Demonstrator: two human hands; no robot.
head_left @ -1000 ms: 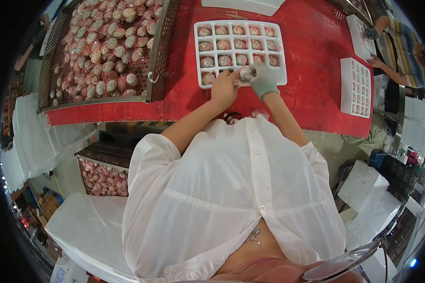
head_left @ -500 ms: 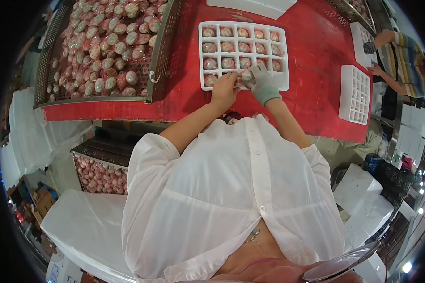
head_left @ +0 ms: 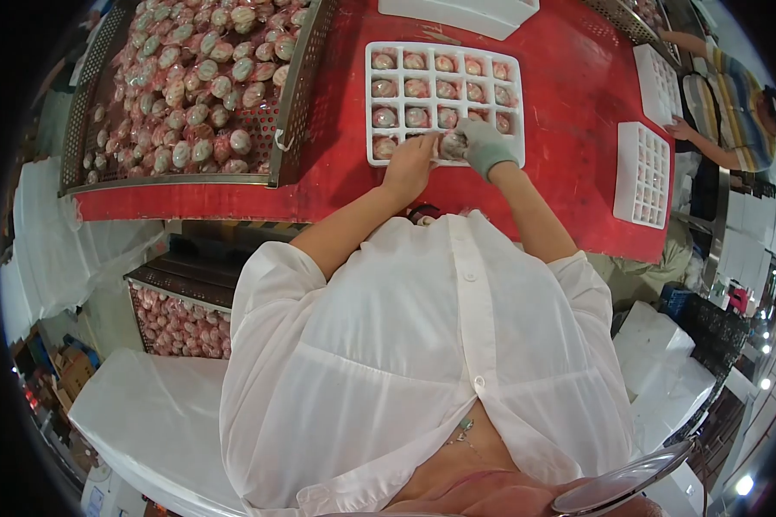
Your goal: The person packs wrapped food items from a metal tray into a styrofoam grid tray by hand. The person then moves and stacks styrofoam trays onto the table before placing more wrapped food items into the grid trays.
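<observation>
A round ball (head_left: 452, 147) in shiny clear and pink plastic wrap is at the middle pocket of the near row in a white foam tray (head_left: 369, 103) with square pockets. I can't tell if it touches the bottom. The right hand (head_left: 484, 143), in a gray glove, has its fingers curled around the ball. The bare left hand (head_left: 409, 162) is bent just to the left; I can't tell if its fingers grip anything. The tray lies on a scuffed red bench (head_left: 569, 112). Half a second ago, another person's (head_left: 737, 95) gloved hand was by the white foam box (head_left: 657, 86) at far right; now that arm reaches farther.
</observation>
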